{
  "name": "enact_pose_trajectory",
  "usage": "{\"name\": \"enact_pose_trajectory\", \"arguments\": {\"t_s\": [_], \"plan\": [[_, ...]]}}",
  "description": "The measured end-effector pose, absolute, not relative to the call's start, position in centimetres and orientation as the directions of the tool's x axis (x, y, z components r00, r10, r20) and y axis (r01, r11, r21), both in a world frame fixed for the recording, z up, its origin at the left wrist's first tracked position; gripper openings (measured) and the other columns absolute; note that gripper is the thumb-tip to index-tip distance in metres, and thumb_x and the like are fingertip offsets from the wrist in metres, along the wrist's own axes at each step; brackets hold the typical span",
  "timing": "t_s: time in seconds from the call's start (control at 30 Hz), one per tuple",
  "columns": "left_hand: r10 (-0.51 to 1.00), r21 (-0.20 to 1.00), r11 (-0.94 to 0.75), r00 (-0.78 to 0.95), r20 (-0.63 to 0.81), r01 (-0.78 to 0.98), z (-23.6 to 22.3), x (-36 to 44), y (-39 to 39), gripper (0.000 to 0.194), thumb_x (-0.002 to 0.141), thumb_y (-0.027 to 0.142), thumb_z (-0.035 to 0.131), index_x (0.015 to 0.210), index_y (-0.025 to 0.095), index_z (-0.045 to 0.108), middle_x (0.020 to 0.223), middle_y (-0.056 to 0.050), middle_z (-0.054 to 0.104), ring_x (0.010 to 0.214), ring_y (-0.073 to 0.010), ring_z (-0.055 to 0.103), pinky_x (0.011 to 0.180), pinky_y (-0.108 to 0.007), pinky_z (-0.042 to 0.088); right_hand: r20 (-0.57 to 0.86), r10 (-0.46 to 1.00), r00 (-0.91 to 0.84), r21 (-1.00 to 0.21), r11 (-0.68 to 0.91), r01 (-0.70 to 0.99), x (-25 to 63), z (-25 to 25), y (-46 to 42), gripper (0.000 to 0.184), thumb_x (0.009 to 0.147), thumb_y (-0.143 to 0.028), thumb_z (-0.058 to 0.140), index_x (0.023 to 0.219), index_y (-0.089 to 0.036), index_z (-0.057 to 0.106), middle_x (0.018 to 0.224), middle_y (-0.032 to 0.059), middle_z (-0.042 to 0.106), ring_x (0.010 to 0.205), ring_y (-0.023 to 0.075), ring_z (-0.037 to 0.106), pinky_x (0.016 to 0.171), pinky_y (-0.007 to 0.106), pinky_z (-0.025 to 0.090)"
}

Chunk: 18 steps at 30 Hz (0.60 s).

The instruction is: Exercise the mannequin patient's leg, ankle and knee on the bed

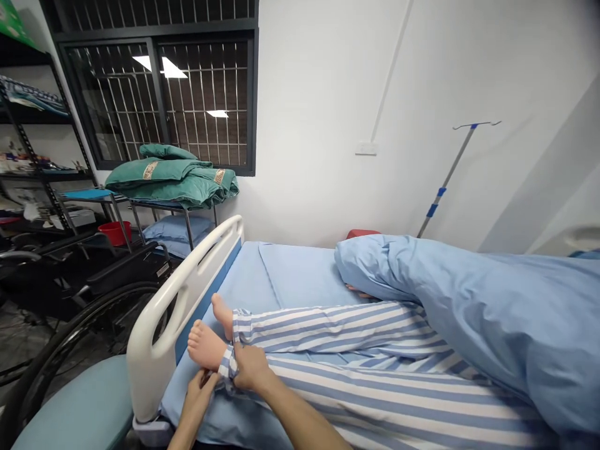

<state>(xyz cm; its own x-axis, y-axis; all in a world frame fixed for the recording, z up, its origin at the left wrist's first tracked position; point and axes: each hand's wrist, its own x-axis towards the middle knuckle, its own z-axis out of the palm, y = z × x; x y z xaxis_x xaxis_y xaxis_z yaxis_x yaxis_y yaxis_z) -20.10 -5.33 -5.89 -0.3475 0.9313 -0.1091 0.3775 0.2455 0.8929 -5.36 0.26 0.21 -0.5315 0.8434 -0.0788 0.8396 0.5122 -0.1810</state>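
On the bed lies a manikin-like figure in blue-and-white striped trousers (347,381), with two bare feet showing. My right hand (252,369) is closed on the trouser cuff at the nearer ankle, thumb on top of the cloth. Beside the heel of the nearer foot (206,345), my left hand (200,389) pinches the lower edge of the same cuff; its fingertips are partly hidden under the foot. The farther foot (222,314) rests behind it, toes up. A blue quilt (450,287) covers the figure's upper part, and some fingers peek out below its edge.
A white bed end board (157,319) stands just left of the feet. Past it are a wheelchair (107,300) and a teal stool (77,406). Green folded covers (173,178) lie on a stand under the window. An IV pole (450,178) rises behind the bed.
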Motion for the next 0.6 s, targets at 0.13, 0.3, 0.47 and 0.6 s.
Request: {"name": "enact_pose_trajectory", "arguments": {"t_s": [0.13,0.3,0.47,0.6], "plan": [[0.947,0.911,0.093,-0.32,0.044,0.401,1.3,-19.5,-5.6,0.035,0.066,0.046,0.052,0.088,0.021,0.062,0.098,-0.008,0.068,0.095,-0.0249,0.061,0.081,-0.03,0.049,0.001,0.839,-0.544,-0.197,0.533,0.822,-4.2,5.4,0.4,0.058,0.055,-0.034,0.063,0.108,-0.016,0.049,0.093,0.0131,0.065,0.081,0.0303,0.063,0.064,0.036,0.047],[0.859,0.709,-0.065,-0.322,0.399,0.703,14.9,-15.4,-6.5,0.041,0.077,0.05,0.042,0.098,0.021,0.061,0.092,-0.006,0.067,0.093,-0.0227,0.06,0.08,-0.031,0.045,0.169,0.815,-0.554,-0.245,0.58,0.777,0.1,16.9,0.3,0.056,0.059,-0.048,0.06,0.105,-0.018,0.049,0.092,0.0091,0.064,0.082,0.0262,0.06,0.063,0.03,0.043],[0.603,0.335,-0.241,-0.13,0.787,0.911,26.5,-8.4,-7.8,0.046,0.078,0.049,0.041,0.106,0.016,0.058,0.087,-0.008,0.065,0.088,-0.0226,0.059,0.076,-0.029,0.041,0.443,0.688,-0.575,-0.366,0.724,0.584,7.3,28.1,-1.3,0.046,0.065,-0.039,0.06,0.104,-0.016,0.052,0.094,0.0014,0.062,0.083,0.0176,0.057,0.068,0.024,0.041],[0.464,0.194,-0.262,-0.052,0.884,0.945,30.6,-4.9,-8.5,0.057,0.077,0.054,0.04,0.11,0.01,0.055,0.084,-0.01,0.064,0.085,-0.0228,0.058,0.073,-0.028,0.04,0.506,0.65,-0.567,-0.4,0.759,0.514,11.0,32.5,-3.1,0.038,0.069,-0.036,0.057,0.099,-0.012,0.056,0.085,-0.001,0.061,0.076,0.0128,0.055,0.064,0.021,0.04]]}}
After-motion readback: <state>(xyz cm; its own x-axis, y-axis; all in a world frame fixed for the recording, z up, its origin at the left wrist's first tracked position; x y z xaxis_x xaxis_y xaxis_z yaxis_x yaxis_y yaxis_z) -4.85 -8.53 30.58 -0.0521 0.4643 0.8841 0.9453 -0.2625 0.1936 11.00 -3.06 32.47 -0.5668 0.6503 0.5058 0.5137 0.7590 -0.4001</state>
